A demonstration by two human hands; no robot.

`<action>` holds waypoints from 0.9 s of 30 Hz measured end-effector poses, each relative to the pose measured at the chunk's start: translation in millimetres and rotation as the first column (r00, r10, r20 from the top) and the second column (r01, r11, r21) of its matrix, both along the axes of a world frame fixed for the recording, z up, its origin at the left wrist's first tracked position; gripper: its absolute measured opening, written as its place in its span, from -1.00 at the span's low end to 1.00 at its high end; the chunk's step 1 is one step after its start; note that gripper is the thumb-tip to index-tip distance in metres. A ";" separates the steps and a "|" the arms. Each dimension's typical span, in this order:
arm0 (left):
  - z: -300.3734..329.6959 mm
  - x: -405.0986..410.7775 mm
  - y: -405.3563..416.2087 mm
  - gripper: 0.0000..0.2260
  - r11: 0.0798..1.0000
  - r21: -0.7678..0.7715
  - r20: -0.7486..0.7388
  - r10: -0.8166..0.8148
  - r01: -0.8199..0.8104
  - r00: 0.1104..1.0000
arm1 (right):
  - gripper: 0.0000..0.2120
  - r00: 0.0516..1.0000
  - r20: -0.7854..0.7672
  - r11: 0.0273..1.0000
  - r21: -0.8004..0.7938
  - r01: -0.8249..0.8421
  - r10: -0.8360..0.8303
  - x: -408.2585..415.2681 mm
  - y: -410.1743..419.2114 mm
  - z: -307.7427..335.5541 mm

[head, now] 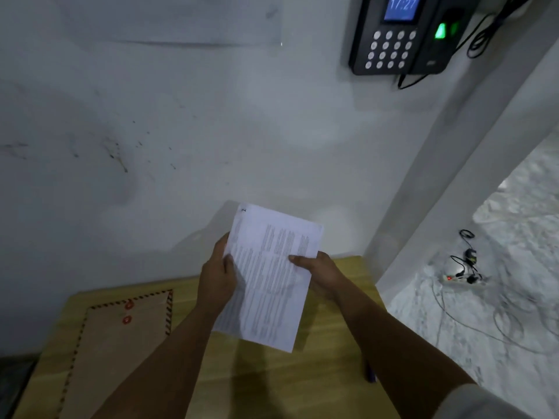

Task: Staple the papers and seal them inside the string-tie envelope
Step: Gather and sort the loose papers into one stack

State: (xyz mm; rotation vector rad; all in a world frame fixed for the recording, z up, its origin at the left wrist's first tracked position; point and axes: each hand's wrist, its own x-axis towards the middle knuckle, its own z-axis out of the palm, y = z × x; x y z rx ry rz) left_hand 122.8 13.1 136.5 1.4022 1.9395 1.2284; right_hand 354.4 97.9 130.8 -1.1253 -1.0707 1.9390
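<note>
A small stack of printed white papers (272, 276) is held up above the wooden table (317, 382), tilted to the right. My left hand (217, 276) grips its left edge, thumb on the front. My right hand (317, 273) grips the right edge. A brown string-tie envelope (115, 352) with a striped border and two red button discs lies flat on the table's left part, under my left forearm. A dark purple object (371, 373), partly hidden by my right forearm, lies near the table's right edge; I cannot tell what it is.
A white wall (181, 131) rises right behind the table. A black keypad device (399, 34) with a blue screen hangs on it at the upper right. Right of the table, a power strip (459, 279) and tangled cables lie on the pale floor.
</note>
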 end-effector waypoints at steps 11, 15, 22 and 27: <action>33.1 -10.3 11.5 -0.45 0.985 -0.027 -0.311 -0.169 0.169 0.935 | -0.78 0.933 0.346 0.936 0.287 -0.203 0.097 33.6 43.5 76.3; 41.1 -0.4 11.6 -0.45 0.964 -0.054 -0.386 -0.261 0.261 0.885 | -0.79 0.878 0.446 0.891 0.307 -0.335 0.177 25.5 45.3 90.9; 44.0 8.2 11.9 -0.43 0.952 -0.050 -0.429 -0.294 0.303 0.854 | -0.81 0.914 0.365 0.903 0.311 -0.297 0.175 24.4 41.4 82.9; 39.2 13.5 12.1 -0.43 0.938 -0.028 -0.418 -0.325 0.346 0.848 | -0.79 0.948 0.304 0.907 0.366 -0.206 0.093 24.1 32.8 81.8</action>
